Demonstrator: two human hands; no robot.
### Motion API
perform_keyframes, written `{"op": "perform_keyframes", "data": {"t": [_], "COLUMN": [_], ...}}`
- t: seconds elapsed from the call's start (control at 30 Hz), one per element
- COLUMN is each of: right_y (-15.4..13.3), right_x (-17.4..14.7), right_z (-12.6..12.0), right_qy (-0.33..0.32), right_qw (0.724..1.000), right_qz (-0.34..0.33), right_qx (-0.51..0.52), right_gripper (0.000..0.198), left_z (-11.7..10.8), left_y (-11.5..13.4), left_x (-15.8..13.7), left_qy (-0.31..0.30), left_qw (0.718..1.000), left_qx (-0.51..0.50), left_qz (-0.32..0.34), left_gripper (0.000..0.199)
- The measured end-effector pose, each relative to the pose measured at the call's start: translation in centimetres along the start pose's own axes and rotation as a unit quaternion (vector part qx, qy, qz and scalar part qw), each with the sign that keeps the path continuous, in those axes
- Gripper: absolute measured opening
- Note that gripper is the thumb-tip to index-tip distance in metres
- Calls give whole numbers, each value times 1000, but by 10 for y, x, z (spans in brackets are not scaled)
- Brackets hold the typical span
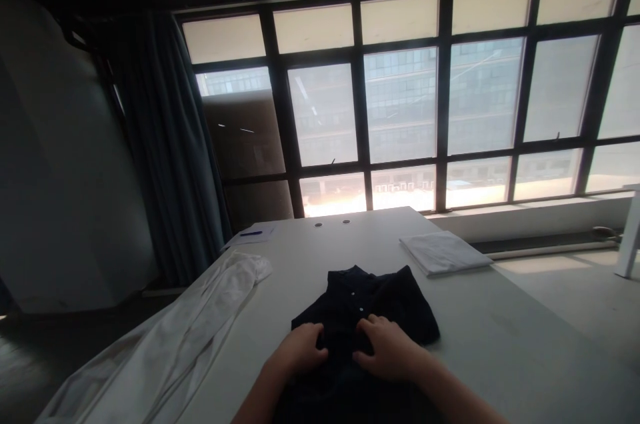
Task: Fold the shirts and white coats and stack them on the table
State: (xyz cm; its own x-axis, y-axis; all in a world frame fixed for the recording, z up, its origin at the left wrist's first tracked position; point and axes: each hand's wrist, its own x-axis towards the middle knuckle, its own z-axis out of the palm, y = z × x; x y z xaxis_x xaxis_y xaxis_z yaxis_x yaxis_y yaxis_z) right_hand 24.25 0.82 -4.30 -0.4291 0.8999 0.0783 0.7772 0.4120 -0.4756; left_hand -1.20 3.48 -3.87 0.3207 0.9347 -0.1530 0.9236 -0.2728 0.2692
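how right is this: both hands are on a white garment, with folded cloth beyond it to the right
Wrong colour: the head view shows the left hand and right hand on a dark garment, folded cloth beyond it to the right.

Bare, slender forearms taper to a bare left grip and right grip.

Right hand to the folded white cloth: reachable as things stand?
Probably yes. Only part of the dark shirt lies between the right hand and the folded white cloth, low enough to pass over. The hand is at the shirt now, so it would need to come away first.
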Motion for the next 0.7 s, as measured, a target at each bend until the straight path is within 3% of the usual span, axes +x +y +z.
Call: {"op": "perform_keyframes", "data": {"t": [0.13,0.27,0.4,0.47,0.57,0.7], "right_y": [-10,-4,12,20,29,26], "right_x": [-11,-10,2,7,13,11], "right_z": [25,21,1,-7,-13,-19], "right_qy": [-52,-119,-151,-123,-30,35], "right_qw": [998,992,985,984,974,967], "right_qz": [-1,-9,35,68,118,137], "right_qx": [-41,-45,-71,-110,-192,-213], "right_gripper": [94,102,108,108,98,84], "left_z": [-17,-48,-71,-73,-69,-62], "left_y": [-13,-44,-84,-99,-107,-90], "left_x": [-3,-9,-19,-23,-25,-19], "left_qy": [-13,50,99,104,110,146], "left_qw": [1000,998,993,991,986,979], "left_qx": [-11,-20,-22,-19,-3,42], "left_qz": [14,-12,-54,-79,-121,-139], "left_gripper": [18,12,16,21,28,34]}}
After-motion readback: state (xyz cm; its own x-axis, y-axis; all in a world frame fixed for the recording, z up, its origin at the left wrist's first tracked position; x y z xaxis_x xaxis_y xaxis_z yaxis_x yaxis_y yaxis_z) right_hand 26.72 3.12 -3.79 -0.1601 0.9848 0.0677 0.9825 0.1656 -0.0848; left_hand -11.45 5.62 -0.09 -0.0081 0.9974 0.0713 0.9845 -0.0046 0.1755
